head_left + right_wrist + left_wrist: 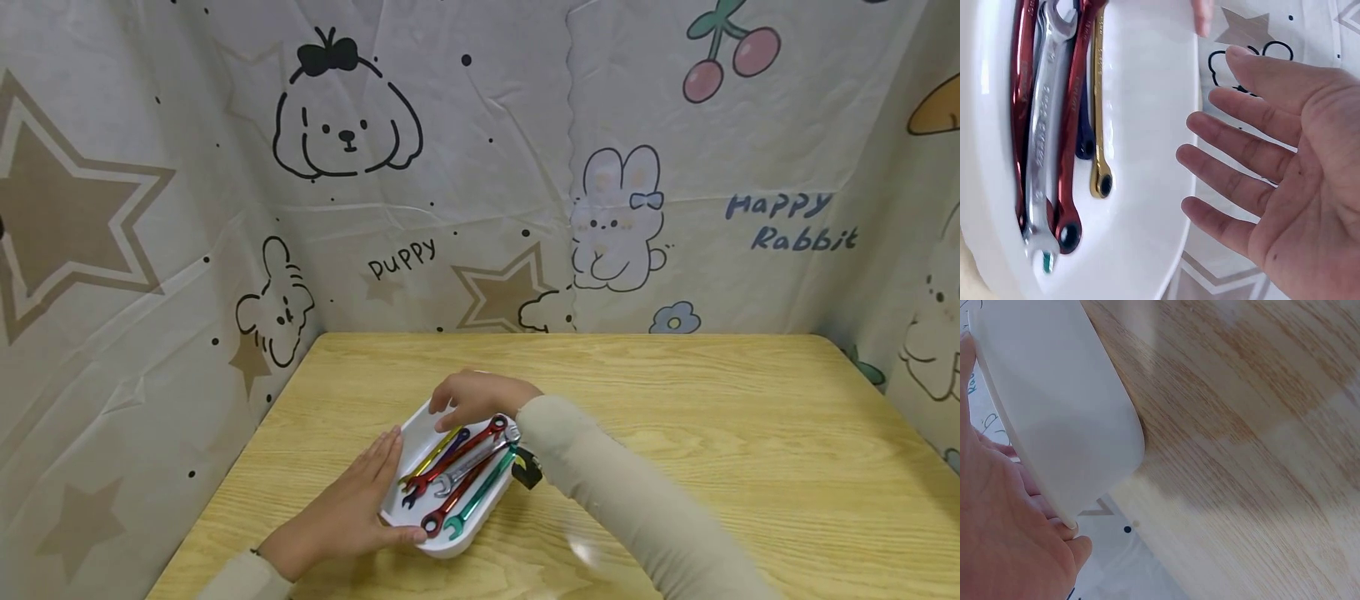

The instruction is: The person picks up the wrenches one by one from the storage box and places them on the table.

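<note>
Printed cloth (495, 183) behind wooden table (720, 417)

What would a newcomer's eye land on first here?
Probably the shiny, colorful wrenches in the white tray, framed by the left hand touching its near-left side and the right hand at its far end. Next, perhaps, the large puppy face on the printed backdrop, beyond the wooden table.

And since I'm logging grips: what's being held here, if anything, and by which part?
The left hand holds the white tray by its rim, at the near-left corner. The right hand holds nothing.
</note>
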{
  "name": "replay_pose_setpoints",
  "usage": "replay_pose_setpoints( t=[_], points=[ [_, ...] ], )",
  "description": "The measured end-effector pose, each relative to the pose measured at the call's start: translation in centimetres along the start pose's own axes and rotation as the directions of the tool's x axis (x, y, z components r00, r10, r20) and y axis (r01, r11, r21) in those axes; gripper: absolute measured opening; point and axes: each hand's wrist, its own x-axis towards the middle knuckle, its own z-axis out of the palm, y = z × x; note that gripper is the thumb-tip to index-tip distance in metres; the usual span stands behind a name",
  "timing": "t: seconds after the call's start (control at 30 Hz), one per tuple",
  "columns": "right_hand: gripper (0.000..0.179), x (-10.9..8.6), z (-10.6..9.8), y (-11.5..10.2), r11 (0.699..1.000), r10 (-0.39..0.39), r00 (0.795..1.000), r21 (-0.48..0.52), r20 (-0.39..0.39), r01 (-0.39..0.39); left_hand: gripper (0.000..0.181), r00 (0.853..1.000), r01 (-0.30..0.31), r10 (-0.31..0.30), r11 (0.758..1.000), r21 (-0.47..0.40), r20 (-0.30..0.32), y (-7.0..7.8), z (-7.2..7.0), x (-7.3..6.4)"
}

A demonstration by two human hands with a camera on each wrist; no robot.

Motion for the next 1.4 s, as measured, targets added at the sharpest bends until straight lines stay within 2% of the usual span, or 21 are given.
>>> replay_pose_setpoints(
  t=[0.23, 0.37, 0.6, 0.9, 1.1, 1.2, 1.33, 1.4],
  points=[
    [0.029, 1.1, 1.0, -0.5, 0.997, 0.058, 0.998, -0.061, 0.032, -0.056, 0.12, 1.0, -0.012, 0.012, 1.0, 0.01, -0.006, -0.2, 0.2, 0.1],
    [0.029, 1.8, 1.6, -0.7, 0.998, 0.057, 0.997, -0.039, 0.055, -0.054, 0.119, 0.999, -0.02, 0.02, 1.0, 0.019, -0.027, -0.4, 0.2, -0.1],
    [0.026, 2.6, 3.1, -0.3, 0.996, 0.095, 0.995, -0.006, 0.042, -0.094, 0.119, 0.999, -0.017, 0.018, 1.0, 0.015, -0.036, -0.4, 0.2, -0.2],
    [0.023, 3.1, 3.9, -0.5, 0.996, 0.066, 0.997, -0.056, 0.05, -0.064, 0.118, 0.999, -0.03, 0.03, 0.999, 0.019, -0.038, -0.2, 0.2, 0.0],
    [0.029, 2.6, 4.0, -0.4, 0.989, 0.146, 0.987, -0.031, 0.064, -0.144, 0.118, 0.999, -0.029, 0.03, 0.999, 0.023, -0.04, -0.2, 0.2, 0.1],
    [0.031, 2.2, 3.8, -0.6, 0.98, 0.198, 0.976, -0.015, 0.091, -0.197, 0.119, 0.999, -0.025, 0.026, 0.999, 0.022, -0.031, -0.2, 0.1, 0.1],
    [0.034, 2.3, 3.3, -0.9, 0.976, 0.208, 0.97, -0.088, 0.13, -0.198, 0.119, 1.0, -0.019, 0.019, 1.0, 0.01, -0.018, -0.1, 0.1, 0.1],
    [0.031, 2.5, 3.2, -1.1, 0.977, 0.188, 0.972, -0.132, 0.138, -0.17, 0.119, 1.0, -0.016, 0.016, 1.0, 0.007, -0.013, -0.1, 0.1, 0.1]
  ],
)
